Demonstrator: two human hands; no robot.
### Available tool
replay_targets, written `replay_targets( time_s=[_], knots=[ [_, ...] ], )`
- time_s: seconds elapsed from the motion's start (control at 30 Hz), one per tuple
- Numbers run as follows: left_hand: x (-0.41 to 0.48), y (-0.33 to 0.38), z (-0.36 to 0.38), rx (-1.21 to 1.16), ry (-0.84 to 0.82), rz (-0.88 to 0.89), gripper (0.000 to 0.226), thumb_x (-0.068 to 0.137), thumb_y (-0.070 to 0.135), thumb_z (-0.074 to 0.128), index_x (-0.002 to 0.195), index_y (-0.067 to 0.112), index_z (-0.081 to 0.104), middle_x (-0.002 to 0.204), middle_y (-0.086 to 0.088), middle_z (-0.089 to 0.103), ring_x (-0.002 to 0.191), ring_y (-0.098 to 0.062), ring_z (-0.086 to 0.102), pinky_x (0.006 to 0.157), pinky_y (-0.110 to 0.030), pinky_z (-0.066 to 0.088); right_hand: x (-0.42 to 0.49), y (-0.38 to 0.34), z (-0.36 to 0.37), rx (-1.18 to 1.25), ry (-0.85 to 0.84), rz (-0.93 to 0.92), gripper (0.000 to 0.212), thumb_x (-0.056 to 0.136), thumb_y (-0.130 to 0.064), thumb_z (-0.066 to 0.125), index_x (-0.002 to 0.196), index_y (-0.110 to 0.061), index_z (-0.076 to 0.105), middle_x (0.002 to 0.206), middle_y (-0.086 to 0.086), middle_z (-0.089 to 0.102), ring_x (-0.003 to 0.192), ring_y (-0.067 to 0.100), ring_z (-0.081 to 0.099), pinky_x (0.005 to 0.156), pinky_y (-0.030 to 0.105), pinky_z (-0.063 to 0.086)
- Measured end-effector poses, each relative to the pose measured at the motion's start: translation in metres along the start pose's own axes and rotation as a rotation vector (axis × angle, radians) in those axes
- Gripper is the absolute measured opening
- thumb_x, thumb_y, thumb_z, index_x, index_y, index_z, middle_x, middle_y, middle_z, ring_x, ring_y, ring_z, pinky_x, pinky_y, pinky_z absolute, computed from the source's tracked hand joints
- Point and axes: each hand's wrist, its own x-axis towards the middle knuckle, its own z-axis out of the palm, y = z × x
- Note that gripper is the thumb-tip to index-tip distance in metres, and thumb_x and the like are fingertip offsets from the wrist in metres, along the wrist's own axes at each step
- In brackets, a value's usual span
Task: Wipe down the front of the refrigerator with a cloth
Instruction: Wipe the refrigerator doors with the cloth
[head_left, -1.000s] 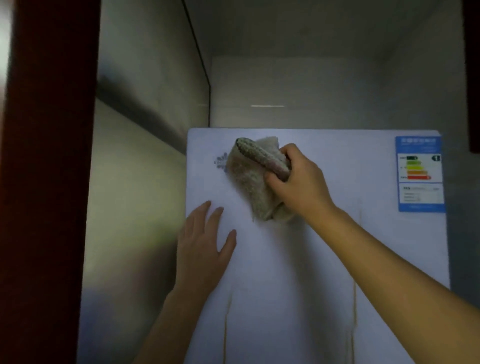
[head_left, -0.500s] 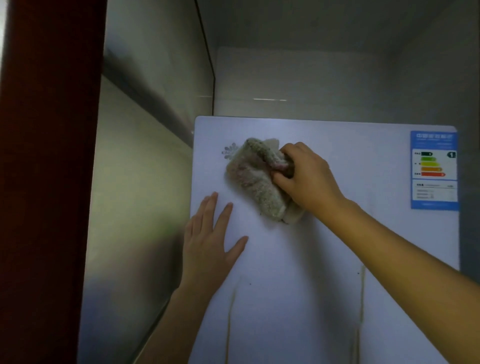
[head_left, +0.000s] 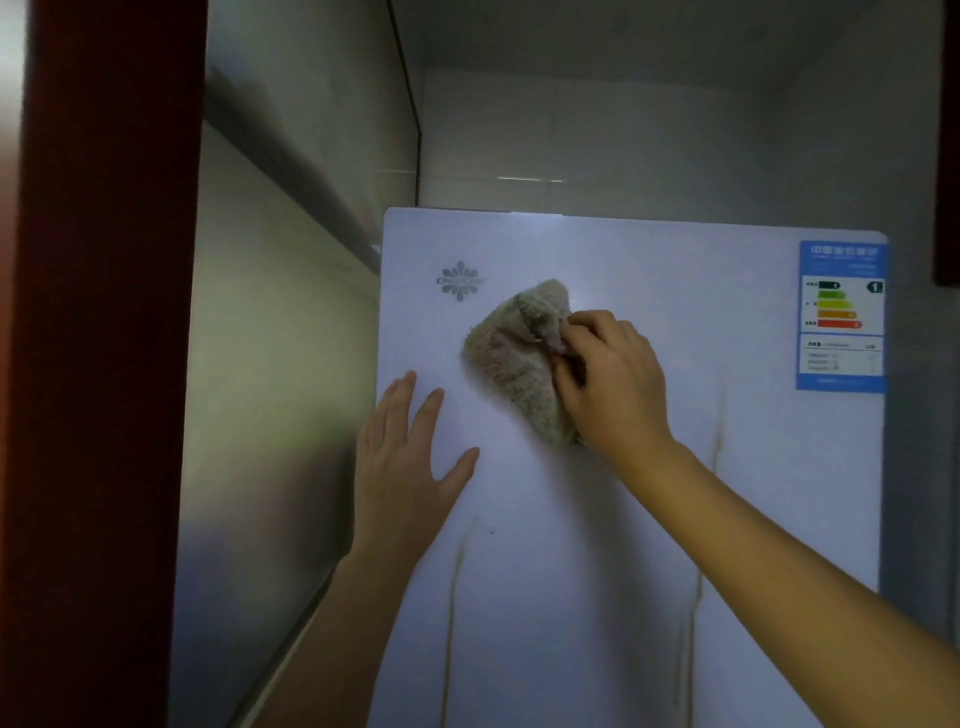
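The right hand (head_left: 613, 379) grips a bunched beige terry cloth (head_left: 511, 358) pressed against the upper part of the glossy white refrigerator door (head_left: 571, 649). The left hand (head_left: 405, 467) lies flat, at seven o'clock from the cloth. Brown drip streaks (head_left: 454, 597) at six o'clock are not yet wiped.

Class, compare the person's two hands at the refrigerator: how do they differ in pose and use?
The left hand lies flat with fingers straight; the right hand has curled fingers. The left hand holds nothing; the right hand grips the cloth. Both work at the front of the refrigerator.
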Motion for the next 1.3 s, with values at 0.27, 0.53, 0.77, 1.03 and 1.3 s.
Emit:
replay_targets(
  time_s=[0.27, 0.53, 0.77, 1.03, 1.3],
  knots=[
    [-0.004, -0.008, -0.003, 0.057, -0.064, 0.057, 0.064, 0.088, 0.053, 0.058, 0.141, 0.018, 0.052, 0.161, -0.011, 0.034, 0.147, -0.029, 0.035, 0.110, -0.044, 0.040, -0.027, -0.014, 0.005, -0.080, -0.263, -0.097, 0.070, 0.083, -0.056, 0.062, 0.138, -0.013, 0.053, 0.144, 0.011, 0.049, 0.127, 0.032, 0.046, 0.100, 0.045, 0.042],
    [-0.009, -0.014, 0.001, 0.054, -0.057, 0.080, 0.069, 0.090, 0.056, 0.056, 0.148, 0.018, 0.046, 0.164, -0.011, 0.029, 0.150, -0.028, 0.031, 0.111, -0.043, 0.040, 0.004, 0.008, 0.004, -0.026, -0.081, 0.060, 0.061, 0.080, -0.051, 0.071, 0.126, -0.013, 0.060, 0.127, 0.010, 0.054, 0.111, 0.032, 0.049, 0.087, 0.040, 0.041],
    [-0.010, -0.018, 0.006, 0.054, -0.046, 0.088, 0.068, 0.091, 0.059, 0.053, 0.144, 0.017, 0.051, 0.159, -0.015, 0.036, 0.147, -0.030, 0.035, 0.112, -0.043, 0.039, -0.011, -0.042, 0.031, 0.062, -0.135, -0.091, 0.058, 0.084, -0.049, 0.067, 0.130, -0.015, 0.059, 0.130, 0.009, 0.056, 0.117, 0.029, 0.050, 0.090, 0.038, 0.039],
    [-0.013, -0.013, 0.004, 0.037, -0.085, 0.073, 0.073, 0.094, 0.056, 0.052, 0.154, 0.019, 0.036, 0.167, -0.010, 0.020, 0.154, -0.026, 0.021, 0.119, -0.039, 0.028, -0.027, 0.032, -0.002, 0.007, -0.008, 0.194, 0.048, 0.078, -0.045, 0.073, 0.110, -0.010, 0.061, 0.119, 0.009, 0.056, 0.104, 0.034, 0.050, 0.086, 0.041, 0.040],
    [-0.010, -0.015, 0.005, 0.022, -0.092, 0.070, 0.068, 0.092, 0.061, 0.053, 0.141, 0.014, 0.049, 0.164, -0.010, 0.027, 0.153, -0.026, 0.025, 0.116, -0.040, 0.035, -0.040, -0.033, 0.025, 0.036, -0.127, -0.078, 0.051, 0.078, -0.044, 0.072, 0.118, -0.014, 0.063, 0.121, 0.009, 0.059, 0.106, 0.027, 0.049, 0.082, 0.037, 0.036]
  ],
)
